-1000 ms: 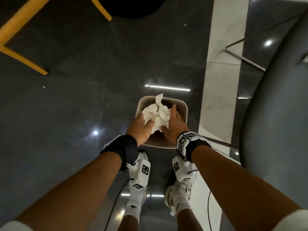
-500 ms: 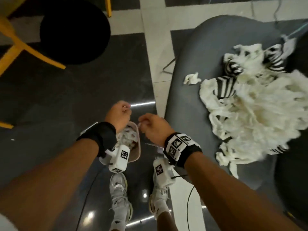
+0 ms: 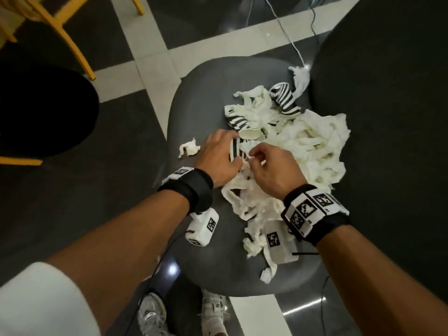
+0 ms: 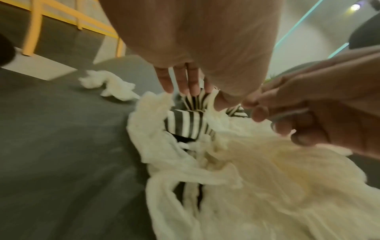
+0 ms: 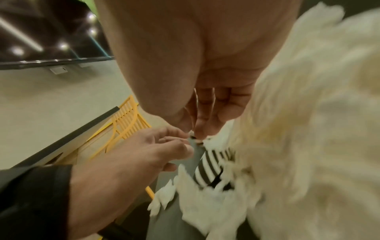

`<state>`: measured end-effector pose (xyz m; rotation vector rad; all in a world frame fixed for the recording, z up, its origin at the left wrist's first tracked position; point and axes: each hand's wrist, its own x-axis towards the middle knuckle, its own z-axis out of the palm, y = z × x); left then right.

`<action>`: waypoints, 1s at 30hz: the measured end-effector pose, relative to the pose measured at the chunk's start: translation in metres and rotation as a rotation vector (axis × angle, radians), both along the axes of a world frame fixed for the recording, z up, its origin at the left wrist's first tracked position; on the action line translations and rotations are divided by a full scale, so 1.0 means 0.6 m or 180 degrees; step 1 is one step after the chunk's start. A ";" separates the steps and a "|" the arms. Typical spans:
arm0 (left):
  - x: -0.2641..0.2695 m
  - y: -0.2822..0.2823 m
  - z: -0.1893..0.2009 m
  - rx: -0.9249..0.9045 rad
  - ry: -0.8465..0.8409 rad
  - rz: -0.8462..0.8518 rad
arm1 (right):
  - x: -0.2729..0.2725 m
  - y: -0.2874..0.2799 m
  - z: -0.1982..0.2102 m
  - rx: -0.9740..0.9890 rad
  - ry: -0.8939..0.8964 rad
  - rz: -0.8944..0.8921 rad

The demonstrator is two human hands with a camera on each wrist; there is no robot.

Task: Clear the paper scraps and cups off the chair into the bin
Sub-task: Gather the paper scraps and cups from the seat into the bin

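Note:
A grey chair seat [image 3: 201, 98] carries a big heap of white paper scraps [image 3: 310, 146] mixed with black-and-white striped cups [image 3: 283, 95]. At the heap's left edge my left hand [image 3: 235, 150] grips one striped cup [image 3: 234, 144] between fingers and thumb. The left wrist view shows that hand [image 4: 197, 95] over striped cups [image 4: 185, 125]. Beside it, my right hand [image 3: 251, 157] pinches a white paper scrap. In the right wrist view my right hand [image 5: 197, 136] meets the left one above a striped cup [image 5: 209, 168]. The bin is out of view.
One loose paper scrap [image 3: 188, 147] lies apart on the seat, left of my left hand. The dark chair back [image 3: 388, 117] rises on the right. A round black seat [image 3: 36, 110] and a yellow chair frame [image 3: 60, 32] stand on the left. A white cable [image 3: 288, 37] runs across the floor.
A second ago both hands held a wad of paper over the bin. They let it go, I turned to the chair, and both hands are now in the heap.

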<state>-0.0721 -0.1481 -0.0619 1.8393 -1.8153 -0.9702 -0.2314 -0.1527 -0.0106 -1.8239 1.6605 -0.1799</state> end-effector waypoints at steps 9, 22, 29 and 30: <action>-0.161 -0.024 0.060 0.0467 -0.0061 -0.0682 | -0.140 -0.046 0.065 -0.0294 -0.0135 -0.1139; 0.068 0.032 0.064 0.0420 0.0902 0.2032 | -0.107 -0.008 0.041 -0.0588 -0.0076 -0.0414; 0.059 0.155 0.006 0.1286 -0.0275 0.0016 | -0.093 -0.006 0.025 -0.0378 0.1512 0.0737; 0.050 0.163 -0.004 0.1333 -0.0597 -0.0264 | -0.095 -0.011 0.022 -0.0260 0.1727 0.0812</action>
